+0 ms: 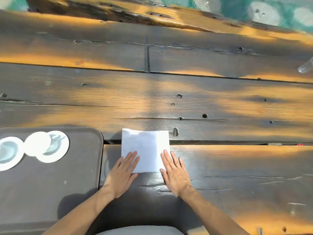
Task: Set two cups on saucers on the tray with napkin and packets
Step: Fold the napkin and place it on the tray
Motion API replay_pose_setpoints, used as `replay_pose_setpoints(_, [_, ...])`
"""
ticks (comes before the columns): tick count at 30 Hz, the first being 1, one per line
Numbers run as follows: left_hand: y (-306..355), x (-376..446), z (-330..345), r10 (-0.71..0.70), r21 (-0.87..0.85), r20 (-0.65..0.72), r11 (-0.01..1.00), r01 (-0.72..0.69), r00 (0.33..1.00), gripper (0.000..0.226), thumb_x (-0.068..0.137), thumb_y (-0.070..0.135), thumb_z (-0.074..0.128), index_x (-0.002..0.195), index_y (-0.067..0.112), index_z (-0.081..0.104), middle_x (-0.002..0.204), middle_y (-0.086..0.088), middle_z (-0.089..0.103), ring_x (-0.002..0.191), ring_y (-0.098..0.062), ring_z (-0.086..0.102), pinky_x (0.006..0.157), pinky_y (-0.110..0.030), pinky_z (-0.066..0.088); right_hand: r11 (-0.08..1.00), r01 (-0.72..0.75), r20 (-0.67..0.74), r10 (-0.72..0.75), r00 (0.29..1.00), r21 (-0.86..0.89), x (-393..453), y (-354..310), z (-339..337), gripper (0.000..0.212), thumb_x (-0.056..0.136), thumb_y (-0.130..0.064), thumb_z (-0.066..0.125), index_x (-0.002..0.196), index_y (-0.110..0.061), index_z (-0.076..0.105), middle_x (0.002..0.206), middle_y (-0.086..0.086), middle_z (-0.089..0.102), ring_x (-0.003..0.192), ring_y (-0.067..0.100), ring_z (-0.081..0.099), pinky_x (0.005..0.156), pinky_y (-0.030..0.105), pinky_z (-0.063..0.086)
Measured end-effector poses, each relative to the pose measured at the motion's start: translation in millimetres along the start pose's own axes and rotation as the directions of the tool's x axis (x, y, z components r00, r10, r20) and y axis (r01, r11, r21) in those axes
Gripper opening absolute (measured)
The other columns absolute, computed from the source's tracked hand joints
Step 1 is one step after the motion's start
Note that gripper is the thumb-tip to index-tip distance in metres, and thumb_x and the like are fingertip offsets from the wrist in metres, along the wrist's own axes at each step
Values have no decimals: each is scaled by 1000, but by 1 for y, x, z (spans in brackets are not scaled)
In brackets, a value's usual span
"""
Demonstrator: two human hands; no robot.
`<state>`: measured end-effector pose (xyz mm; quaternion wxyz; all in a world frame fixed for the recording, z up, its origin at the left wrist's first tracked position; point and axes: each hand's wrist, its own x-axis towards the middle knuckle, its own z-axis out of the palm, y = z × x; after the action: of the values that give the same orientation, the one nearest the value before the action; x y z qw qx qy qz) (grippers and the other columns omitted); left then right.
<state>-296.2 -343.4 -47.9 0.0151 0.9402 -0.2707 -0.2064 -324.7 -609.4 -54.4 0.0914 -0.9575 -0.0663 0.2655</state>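
Observation:
A white folded napkin (146, 148) lies flat on the wooden table, just right of the tray. My left hand (123, 173) rests flat with its fingertips on the napkin's lower left corner. My right hand (175, 172) lies flat with its fingers on the lower right edge. Both hands are spread and grip nothing. The dark tray (81, 167) sits at the left. On it stand two white saucers, one (63, 146) carrying a white cup (37, 143) and another (10, 153) cut off by the frame's left edge. I see no packets.
The table (169, 99) is made of dark, worn wooden planks with gaps and knot holes. A clear glass object (305, 67) lies at the far right edge. A wooden bench and green patterned floor run along the top.

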Motion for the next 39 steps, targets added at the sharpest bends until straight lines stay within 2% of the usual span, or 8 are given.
replay_pose_setpoints(4, [1,-9,-9,31,32,-46,999,-29,998,63,106,40,8,151,12,42,159,-10,36,146,-28,38,111,-43,45,996,77,38,-76,996,-33,-10,2,-12,63,107,-42,24,163,-24,2,170,-6,-12,157,20,-12,128,41,10])
replay_pose_setpoints(8, [4,-16,-23,-27,-20,-13,999,27,1000,73,63,5,89,132,11,66,143,-11,59,128,-27,60,94,-36,56,996,79,6,-79,997,-49,-19,3,-24,47,107,-24,34,153,-22,34,168,0,21,150,24,27,110,39,45])
replay_pose_setpoints(12, [18,-16,-26,-47,-70,-40,997,45,998,70,86,-4,60,152,6,39,164,-16,23,149,-36,30,118,-44,30,998,53,-43,-54,998,-13,-24,-7,-22,36,104,-16,39,139,-14,47,158,3,36,136,26,41,97,38,51])
replay_pose_setpoints(21, [63,-26,-13,15,-196,-1,981,-15,1000,50,101,26,41,151,17,41,162,-8,30,148,-23,30,118,-36,30,969,78,-158,-41,987,234,-62,-40,20,35,95,-10,43,126,-11,59,127,7,56,117,26,55,98,36,49])
replay_pose_setpoints(26, [73,-40,-1,4,-203,-8,979,-5,1000,55,93,32,53,145,17,47,157,-7,39,143,-25,38,116,-38,35,820,69,10,-91,996,569,-82,-80,29,54,79,-15,45,131,-29,45,104,1,65,85,18,56,77,29,50])
replay_pose_setpoints(30, [62,-52,5,34,-163,-101,985,-50,994,51,69,27,84,117,18,71,128,-8,67,115,-26,67,88,-35,58,850,168,85,-241,967,498,-75,-83,19,39,83,-18,53,121,-28,56,100,3,67,94,24,61,81,34,51])
replay_pose_setpoints(35, [57,-60,-2,28,-30,-101,999,-32,994,44,49,23,93,90,22,76,95,-1,72,78,-17,70,55,-23,55,968,151,-188,-113,976,202,-48,-40,1,43,92,-16,47,132,-24,59,145,-4,51,135,19,45,100,36,51])
replay_pose_setpoints(39, [52,-68,-4,-122,-67,-41,991,119,992,42,76,2,69,115,16,61,116,-5,57,104,-24,59,64,-31,53,980,192,-106,-186,977,48,-37,-6,-5,44,97,-20,47,140,-28,52,153,-6,43,137,22,42,102,42,52])
